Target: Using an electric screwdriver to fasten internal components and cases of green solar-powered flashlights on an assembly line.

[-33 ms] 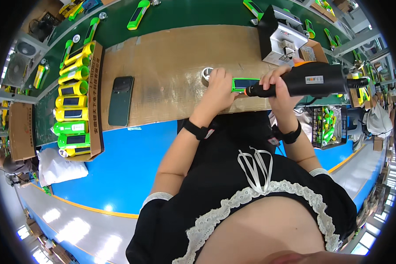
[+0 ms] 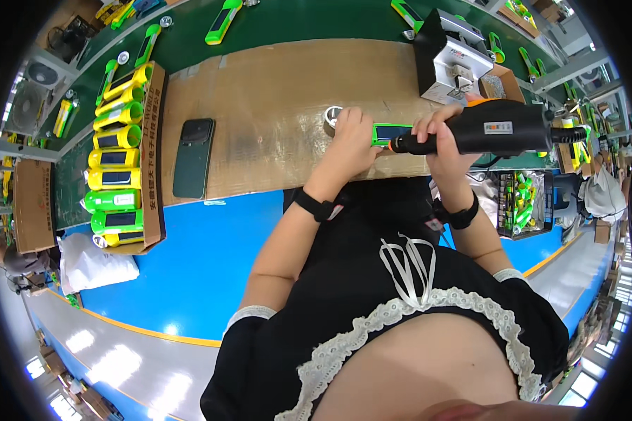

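Note:
My left hand [image 2: 352, 146] is closed around a green flashlight [image 2: 392, 134] with a dark rectangular panel, holding it down on the cardboard sheet. Just beyond my left fingers shows a silver round cup [image 2: 331, 116]; whether it is joined to the flashlight I cannot tell. My right hand [image 2: 444, 137] grips a black electric screwdriver [image 2: 502, 132], held sideways and pointing left. Its orange-ringed tip [image 2: 393, 145] meets the near edge of the flashlight. The exact contact spot and any screw are too small to make out.
A cardboard box [image 2: 154, 161] of yellow and green flashlights stands at left, beside a dark phone [image 2: 194, 158]. The cardboard sheet [image 2: 281, 84] covers the green bench. A black-and-white boxy device [image 2: 453, 63] stands at far right. A black crate [image 2: 523, 203] holds green parts.

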Demonstrator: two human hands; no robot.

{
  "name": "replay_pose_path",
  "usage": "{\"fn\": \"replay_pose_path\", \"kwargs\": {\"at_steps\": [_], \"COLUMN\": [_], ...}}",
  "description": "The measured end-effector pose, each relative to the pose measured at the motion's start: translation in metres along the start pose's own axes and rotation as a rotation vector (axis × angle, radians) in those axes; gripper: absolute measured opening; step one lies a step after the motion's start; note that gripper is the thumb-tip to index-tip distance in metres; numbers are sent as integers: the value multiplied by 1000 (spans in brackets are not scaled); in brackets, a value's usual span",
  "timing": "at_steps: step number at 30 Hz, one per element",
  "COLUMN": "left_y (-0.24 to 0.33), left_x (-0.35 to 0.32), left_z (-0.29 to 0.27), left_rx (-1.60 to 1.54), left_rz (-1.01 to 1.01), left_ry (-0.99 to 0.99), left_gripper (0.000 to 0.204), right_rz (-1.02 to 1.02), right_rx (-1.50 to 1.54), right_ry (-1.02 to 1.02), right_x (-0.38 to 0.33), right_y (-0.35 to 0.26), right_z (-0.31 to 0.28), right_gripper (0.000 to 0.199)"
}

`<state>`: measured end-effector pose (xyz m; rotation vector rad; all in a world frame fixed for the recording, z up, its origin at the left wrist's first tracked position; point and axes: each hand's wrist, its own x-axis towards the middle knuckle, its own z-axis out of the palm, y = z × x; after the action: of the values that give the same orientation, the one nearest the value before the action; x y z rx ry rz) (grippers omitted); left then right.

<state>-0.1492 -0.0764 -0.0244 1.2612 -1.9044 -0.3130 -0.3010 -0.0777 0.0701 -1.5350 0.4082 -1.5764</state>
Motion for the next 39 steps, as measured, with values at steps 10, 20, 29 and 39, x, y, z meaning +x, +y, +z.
{"fn": "replay_pose_path", "kwargs": {"at_steps": [10,20,29,39], "left_y": [1,4,2,4], "left_x": [-4,-5,-1,3], "left_z": [3,4,0,1], "left_rx": [7,14,39,123], "left_rz": [-2,-10,-42,-11], "left_ry": [44,46,19,29], "left_gripper": [48,48,48,52], "right_rz": [8,-9,58,28], "right_rx": [38,65,-128,-101], "right_ry": [110,76,-6,-12], "right_x": [6,6,0,1], "right_y": [13,17,28,31], "right_z": [20,14,27,21], "right_gripper": [50,50,48,50]}}
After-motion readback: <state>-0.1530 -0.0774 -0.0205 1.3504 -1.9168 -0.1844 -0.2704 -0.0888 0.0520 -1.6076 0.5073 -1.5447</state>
